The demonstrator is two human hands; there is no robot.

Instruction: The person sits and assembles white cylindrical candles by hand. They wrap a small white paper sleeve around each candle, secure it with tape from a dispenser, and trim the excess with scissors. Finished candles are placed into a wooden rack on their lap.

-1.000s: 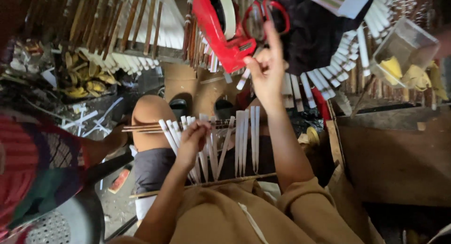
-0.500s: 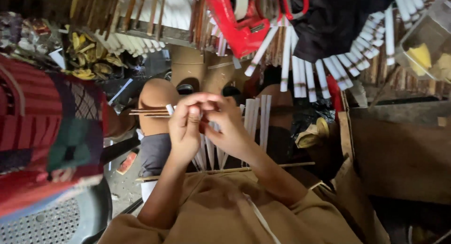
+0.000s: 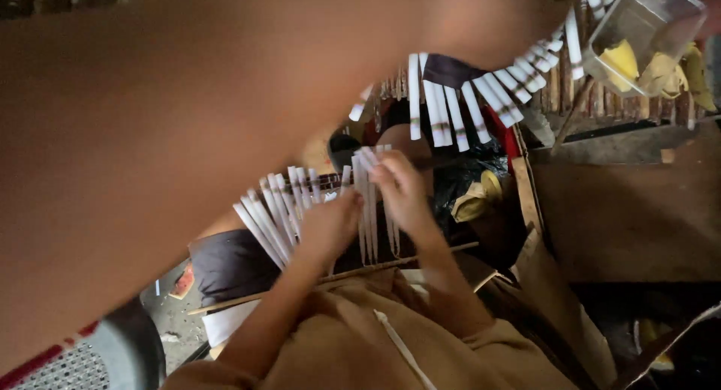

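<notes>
A fan of long white paper strips (image 3: 274, 210) fixed along thin brown sticks lies across my lap. My left hand (image 3: 328, 228) rests on the middle of the fan, its fingers closed over the strips and sticks. My right hand (image 3: 402, 188) is just to its right and pinches the top of one upright white strip (image 3: 366, 181). The two hands almost touch. My tan sleeves and shirt (image 3: 390, 345) fill the bottom of the view.
Another person's blurred bare arm (image 3: 188, 134) covers the upper left. A row of finished white strips (image 3: 466, 104) hangs behind. A clear plastic box (image 3: 638, 29) with yellow pieces sits top right, a brown board (image 3: 623, 210) at right, a grey perforated chair (image 3: 98, 360) bottom left.
My right hand came down from the red scissors to the strips and joined the left hand. Another person's arm swept across the upper left, hiding the red tape holder and scissors.
</notes>
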